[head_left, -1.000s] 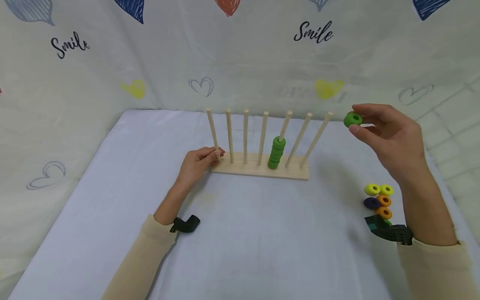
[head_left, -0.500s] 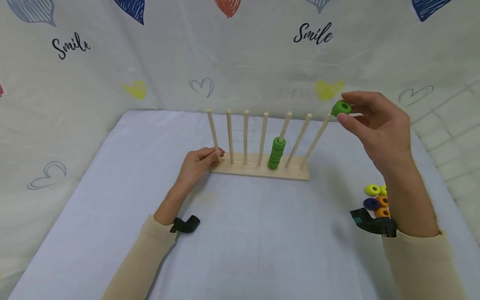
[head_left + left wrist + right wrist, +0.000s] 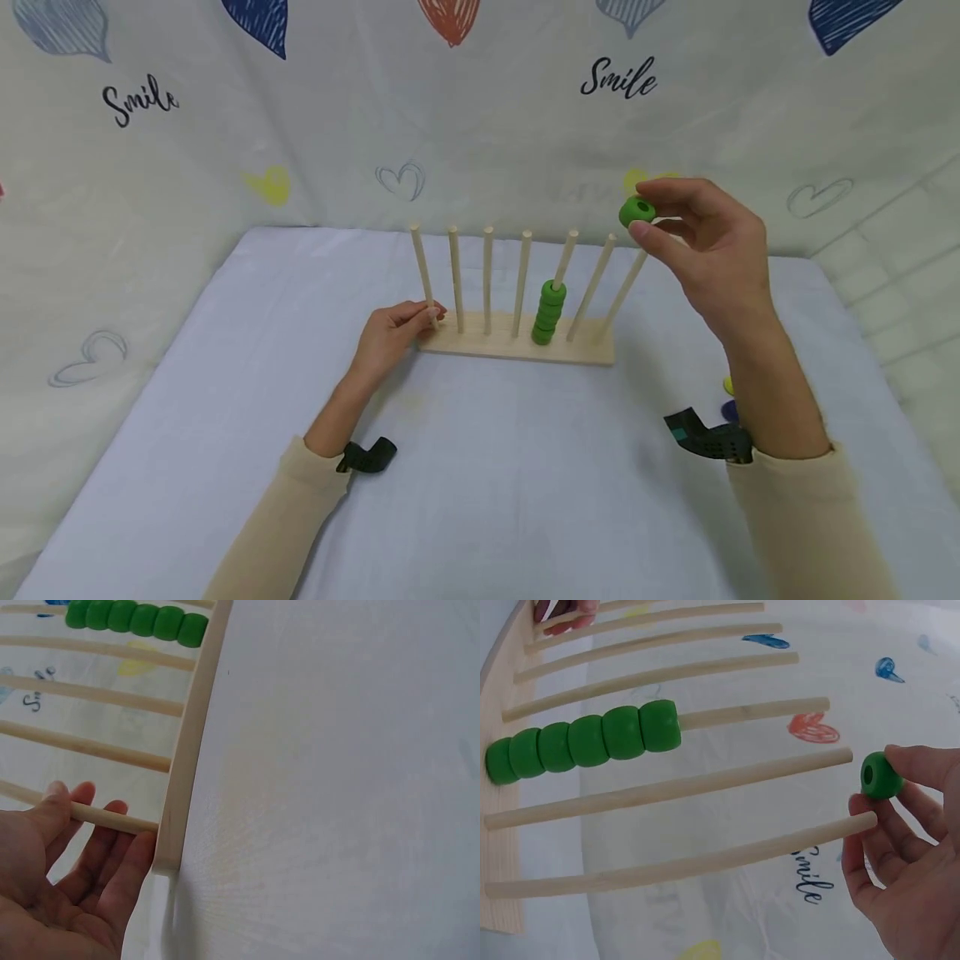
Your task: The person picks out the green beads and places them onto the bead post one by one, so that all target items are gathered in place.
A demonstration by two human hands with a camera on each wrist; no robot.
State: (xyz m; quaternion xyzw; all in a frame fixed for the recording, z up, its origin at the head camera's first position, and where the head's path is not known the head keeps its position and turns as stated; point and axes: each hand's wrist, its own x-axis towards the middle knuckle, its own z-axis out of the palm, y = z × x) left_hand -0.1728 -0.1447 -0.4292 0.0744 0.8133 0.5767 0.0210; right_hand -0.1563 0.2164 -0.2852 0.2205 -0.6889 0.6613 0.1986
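Observation:
A wooden peg rack [image 3: 487, 343] with several upright rods stands on the table. Green beads [image 3: 549, 315] are stacked on its third rod from the right; the other rods are bare. My left hand [image 3: 393, 333] holds the leftmost rod near its foot, and in the left wrist view thumb and fingers close about that rod [image 3: 112, 819]. My right hand [image 3: 705, 237] pinches a single green bead [image 3: 636, 212] between thumb and fingertips, above the two rightmost rods. In the right wrist view the held bead [image 3: 881, 775] is off the tip of the second rod from the right [image 3: 840, 756], its hole facing the rods.
A yellow bead [image 3: 728, 385] and a dark blue bead [image 3: 729, 411] show at the right, partly hidden behind the right forearm. A white cloth [image 3: 480, 475] covers the table, and a printed curtain [image 3: 510, 108] hangs behind the rack.
My right hand has carried the green bead leftward, past the rightmost rod, with a slight rise. The forearm now hides most of the loose beads. My left hand stays on the leftmost rod.

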